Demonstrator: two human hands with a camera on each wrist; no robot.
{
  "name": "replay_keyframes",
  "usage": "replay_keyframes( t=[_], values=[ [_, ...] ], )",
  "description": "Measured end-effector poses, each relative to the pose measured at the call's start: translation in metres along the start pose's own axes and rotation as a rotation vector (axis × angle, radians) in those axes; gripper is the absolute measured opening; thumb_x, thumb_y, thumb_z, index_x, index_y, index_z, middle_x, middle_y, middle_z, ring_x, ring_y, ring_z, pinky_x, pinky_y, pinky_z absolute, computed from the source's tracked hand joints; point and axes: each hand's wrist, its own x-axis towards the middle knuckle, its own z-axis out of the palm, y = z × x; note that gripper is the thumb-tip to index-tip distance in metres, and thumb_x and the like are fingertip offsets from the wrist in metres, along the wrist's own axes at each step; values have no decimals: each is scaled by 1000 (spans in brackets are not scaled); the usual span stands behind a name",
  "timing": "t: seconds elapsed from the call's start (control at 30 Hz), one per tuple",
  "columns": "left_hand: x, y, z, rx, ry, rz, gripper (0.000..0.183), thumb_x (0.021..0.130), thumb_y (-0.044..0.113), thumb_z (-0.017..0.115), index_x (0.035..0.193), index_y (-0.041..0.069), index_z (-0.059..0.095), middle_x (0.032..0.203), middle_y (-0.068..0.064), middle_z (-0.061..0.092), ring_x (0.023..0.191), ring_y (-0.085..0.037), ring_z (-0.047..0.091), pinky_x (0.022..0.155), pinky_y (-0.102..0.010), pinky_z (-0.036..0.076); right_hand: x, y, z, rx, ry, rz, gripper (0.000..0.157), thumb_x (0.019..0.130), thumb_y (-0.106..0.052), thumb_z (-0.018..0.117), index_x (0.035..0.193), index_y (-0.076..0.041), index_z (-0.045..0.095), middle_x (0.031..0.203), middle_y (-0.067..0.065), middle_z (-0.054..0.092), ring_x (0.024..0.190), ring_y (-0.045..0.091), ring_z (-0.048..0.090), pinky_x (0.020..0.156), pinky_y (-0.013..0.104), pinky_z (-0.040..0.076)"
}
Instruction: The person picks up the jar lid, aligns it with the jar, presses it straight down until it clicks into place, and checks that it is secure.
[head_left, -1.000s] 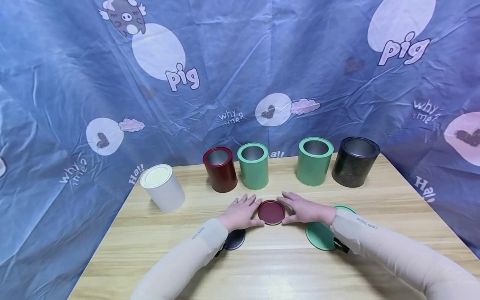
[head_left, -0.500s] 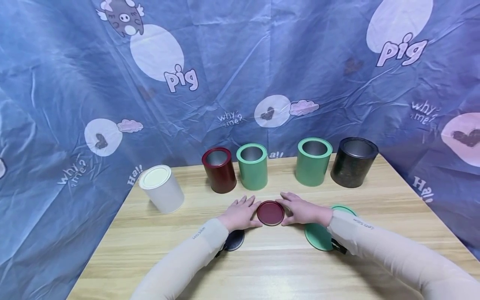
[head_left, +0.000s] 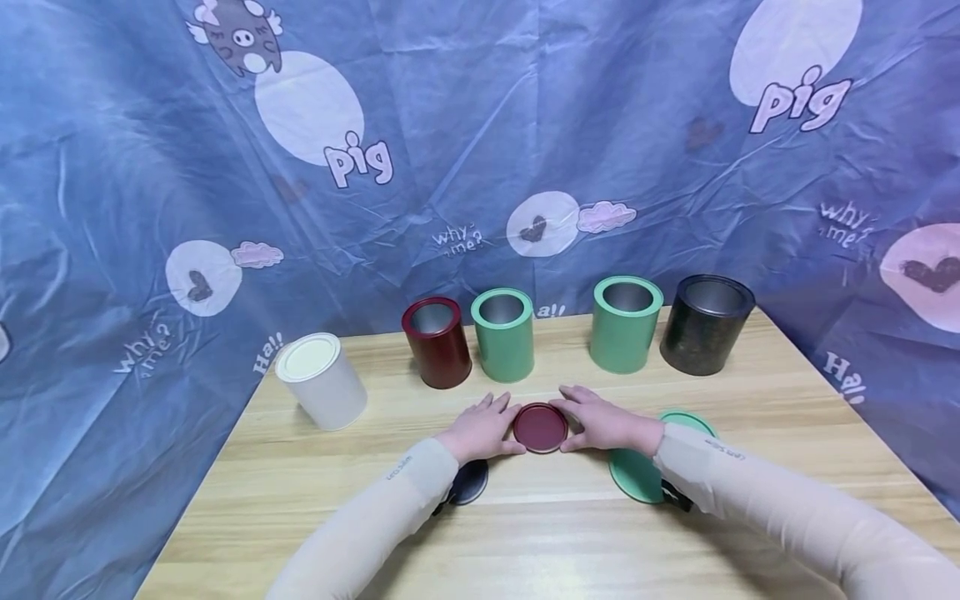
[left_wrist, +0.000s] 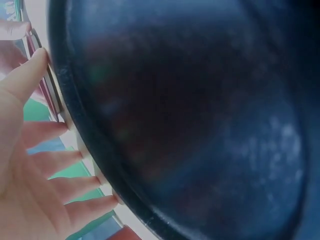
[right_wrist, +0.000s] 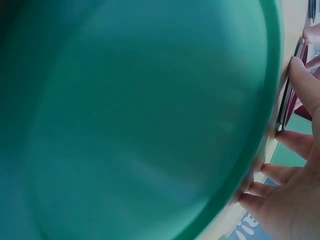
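Note:
A small dark red lid lies flat on the table between the two hands. My left hand rests at its left edge, thumb in front and index finger behind, fingers spread. From the right side, my right hand flanks the same lid in mirror fashion, its thumb and index fingertips right at the rim. Both wrist views show fairly straight fingers reaching to the tabletop. Beneath the left wrist lies a black lid, which fills much of the left wrist view. A green lid sits partly hidden under the right forearm.
Another green lid lies behind the right wrist. Along the back stand a dark red can, a green can, a second green can and a black can, all uncovered. A lidded white can stands left.

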Motion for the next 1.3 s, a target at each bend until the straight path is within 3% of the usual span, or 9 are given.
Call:
replay_keyframes(
  t=[0.4, 0.67, 1.3],
  values=[
    [0, 0, -2, 11, 8, -7, 72, 87, 55, 64, 144, 15, 47, 153, -14, 38, 140, -39, 35, 107, -52, 40, 2, 0, 0, 22, -17, 38, 71, 79, -32, 79, 136, 1, 52, 146, 35, 34, 136, 55, 28, 109, 65, 28],
    [0, 1, -4, 46, 21, 15, 71, 87, 55, 63, 143, 15, 48, 151, -15, 41, 138, -40, 38, 105, -53, 43, 1, 1, -1, 5, -2, 26, 72, 78, -32, 80, 135, 2, 52, 144, 36, 36, 134, 56, 30, 108, 66, 28],
    [-1, 2, -5, 24, 16, 13, 70, 87, 54, 64, 143, 14, 49, 152, -15, 39, 139, -40, 37, 106, -53, 42, 1, 2, -1, -41, 15, 9, 72, 77, -35, 80, 134, 2, 54, 142, 36, 40, 132, 55, 34, 106, 66, 30]
  ],
)
